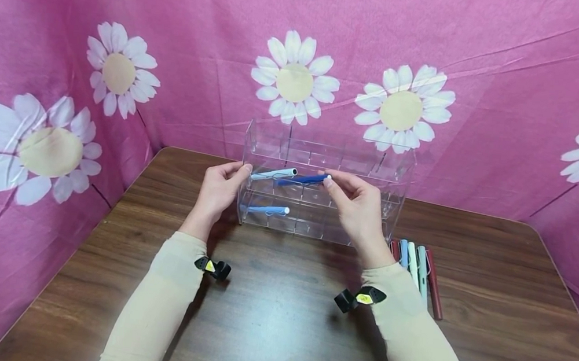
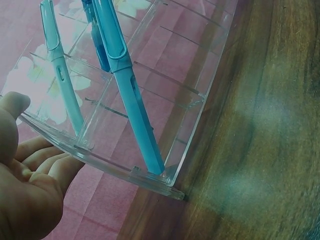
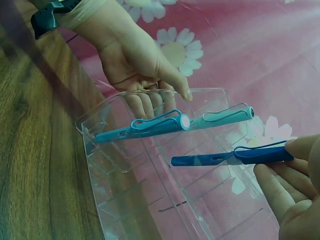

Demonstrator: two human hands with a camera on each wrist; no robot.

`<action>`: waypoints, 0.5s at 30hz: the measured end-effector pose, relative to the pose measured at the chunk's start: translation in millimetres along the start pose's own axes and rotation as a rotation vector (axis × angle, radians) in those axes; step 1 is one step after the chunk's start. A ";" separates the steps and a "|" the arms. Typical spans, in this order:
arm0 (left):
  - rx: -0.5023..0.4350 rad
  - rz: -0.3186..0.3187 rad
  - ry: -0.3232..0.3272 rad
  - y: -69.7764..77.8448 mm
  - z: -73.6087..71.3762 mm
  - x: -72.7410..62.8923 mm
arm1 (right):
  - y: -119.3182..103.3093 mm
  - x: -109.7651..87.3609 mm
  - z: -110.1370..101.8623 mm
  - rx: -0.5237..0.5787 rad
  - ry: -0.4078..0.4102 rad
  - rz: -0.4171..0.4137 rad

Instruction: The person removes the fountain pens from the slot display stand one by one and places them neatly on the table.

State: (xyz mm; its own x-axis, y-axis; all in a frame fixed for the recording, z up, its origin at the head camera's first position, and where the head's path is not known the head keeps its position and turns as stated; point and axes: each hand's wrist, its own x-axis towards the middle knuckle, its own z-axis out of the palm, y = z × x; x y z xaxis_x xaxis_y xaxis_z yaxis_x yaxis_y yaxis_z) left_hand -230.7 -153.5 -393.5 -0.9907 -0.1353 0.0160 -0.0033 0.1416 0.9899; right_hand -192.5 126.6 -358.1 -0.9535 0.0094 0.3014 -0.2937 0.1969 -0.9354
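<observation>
A clear acrylic pen stand (image 1: pixel 316 229) with stepped, divided tiers stands on the table. My left hand (image 1: pixel 217 191) holds its left side panel, thumb on one face and fingers on the other, as the left wrist view (image 2: pixel 37 195) shows. My right hand (image 1: pixel 362 213) pinches a dark blue pen (image 3: pixel 205 159) near its capped end, over the upper tier, its barrel pointing left. Beside it a pale blue pen (image 1: pixel 271 174) lies in the upper tier at the left. Below that, a mid-blue pen (image 2: pixel 137 120) lies in the bottom tier's left slot.
Several pens lie side by side on the wooden table (image 1: pixel 264 329) right of the stand, among them a pale green pen (image 1: pixel 423 269) and a dark red pen (image 1: pixel 435 284), partly behind the right forearm. A pink cloth (image 1: pixel 200 79) with white flowers hangs behind and left.
</observation>
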 end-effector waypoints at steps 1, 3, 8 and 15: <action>0.002 0.002 -0.002 0.2 0.0 -0.3 | -0.5 -0.4 -0.4 0.004 0.004 -0.001; 0.002 0.004 -0.002 0.8 0.0 -0.9 | -1.3 -0.7 -1.1 0.011 0.015 -0.004; -0.005 0.001 -0.008 0.7 -0.4 -0.7 | -3.8 -1.3 -3.3 0.033 0.041 -0.021; -0.015 -0.005 -0.010 0.3 -0.5 -1.6 | -6.6 -4.2 -8.2 0.043 0.075 -0.049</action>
State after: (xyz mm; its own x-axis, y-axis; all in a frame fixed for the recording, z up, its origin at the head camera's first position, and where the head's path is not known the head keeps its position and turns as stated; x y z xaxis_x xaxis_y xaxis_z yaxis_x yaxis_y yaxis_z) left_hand -229.1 -153.8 -393.1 -0.9919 -0.1265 0.0093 -0.0068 0.1263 0.9920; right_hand -186.0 133.3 -351.7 -0.9305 0.0741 0.3586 -0.3442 0.1570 -0.9257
